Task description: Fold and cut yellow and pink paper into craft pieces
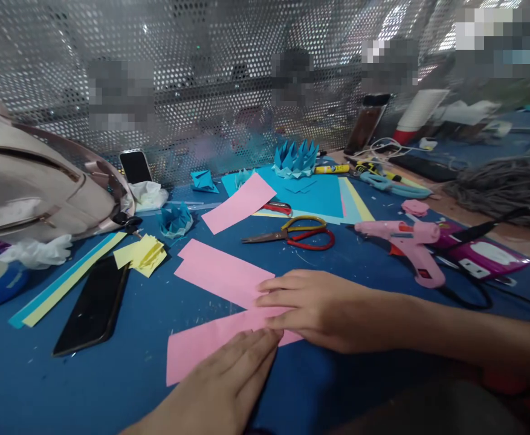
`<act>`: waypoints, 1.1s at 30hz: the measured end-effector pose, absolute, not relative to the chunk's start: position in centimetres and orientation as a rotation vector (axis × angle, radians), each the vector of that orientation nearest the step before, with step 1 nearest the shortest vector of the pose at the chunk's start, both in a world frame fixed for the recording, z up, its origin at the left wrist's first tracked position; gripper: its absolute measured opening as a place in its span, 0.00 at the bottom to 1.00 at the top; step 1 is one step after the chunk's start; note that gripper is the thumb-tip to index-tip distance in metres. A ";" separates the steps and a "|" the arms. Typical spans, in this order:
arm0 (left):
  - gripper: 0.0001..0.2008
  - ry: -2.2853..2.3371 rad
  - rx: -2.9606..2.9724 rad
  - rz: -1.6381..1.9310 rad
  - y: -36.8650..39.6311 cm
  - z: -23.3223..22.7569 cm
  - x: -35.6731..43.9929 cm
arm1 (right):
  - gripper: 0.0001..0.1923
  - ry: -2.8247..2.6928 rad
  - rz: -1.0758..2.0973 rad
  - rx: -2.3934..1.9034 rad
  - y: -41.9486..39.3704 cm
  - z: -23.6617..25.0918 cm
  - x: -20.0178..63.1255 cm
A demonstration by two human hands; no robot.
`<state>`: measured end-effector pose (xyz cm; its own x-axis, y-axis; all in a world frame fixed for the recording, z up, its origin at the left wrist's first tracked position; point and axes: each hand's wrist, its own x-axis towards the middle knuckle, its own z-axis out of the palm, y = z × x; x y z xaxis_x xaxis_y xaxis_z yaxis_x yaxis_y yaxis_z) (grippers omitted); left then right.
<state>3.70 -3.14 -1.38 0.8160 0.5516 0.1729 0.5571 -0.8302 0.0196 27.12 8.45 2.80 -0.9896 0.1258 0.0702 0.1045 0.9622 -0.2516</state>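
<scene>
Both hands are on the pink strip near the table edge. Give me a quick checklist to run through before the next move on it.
1. Left hand flat on the near pink strip: ok.
2. Right hand pressing the same strip: ok.
3. Strip lying flat on the blue mat: ok.
4. Strip free of the second pink strip: not ok, they overlap under the right hand.
5. Scissors apart from both hands: ok.
6. Glue gun switched off: cannot tell.
</scene>
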 end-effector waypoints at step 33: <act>0.26 -0.951 -3.229 -0.405 -3.7 -1.1 1.4 | 0.21 -3.076 -0.140 0.363 9.0 2.9 10.9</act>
